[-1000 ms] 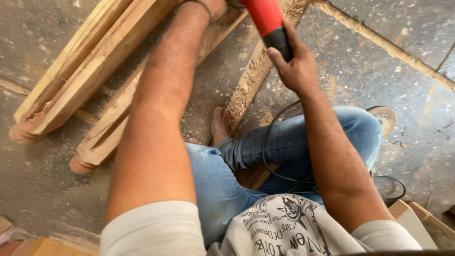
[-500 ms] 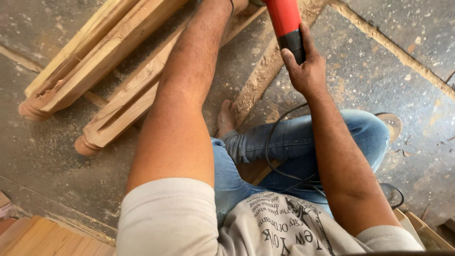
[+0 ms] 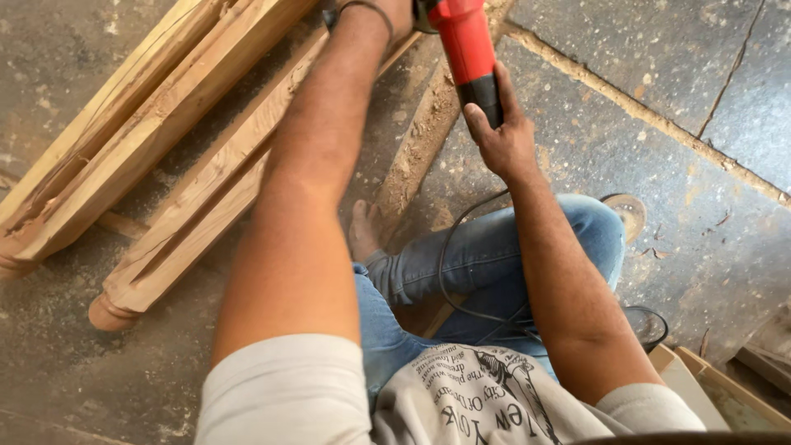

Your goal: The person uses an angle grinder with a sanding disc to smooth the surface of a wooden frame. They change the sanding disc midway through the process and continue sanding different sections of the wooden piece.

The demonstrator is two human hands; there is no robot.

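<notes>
My right hand (image 3: 498, 136) grips the black rear handle of a red power tool (image 3: 463, 41) that runs up out of the top edge. Its black cord (image 3: 449, 255) loops down over my jeans. My left arm reaches up the middle of the view; only the wrist with a dark band (image 3: 362, 10) shows, and the left hand itself is cut off by the top edge. A dusty wooden piece (image 3: 416, 152) lies under the tool, running down toward my bare foot (image 3: 362, 231).
Turned wooden legs (image 3: 198, 198) and longer beams (image 3: 124, 132) lie side by side on the left of the sawdust-covered stone floor (image 3: 659, 140). A round disc (image 3: 628, 213) lies by my knee. Wooden boards (image 3: 700, 383) sit at the lower right.
The view has shifted so the wooden legs sit further right and lower. My right hand keeps its grip on the tool, now a little lower in the picture.
</notes>
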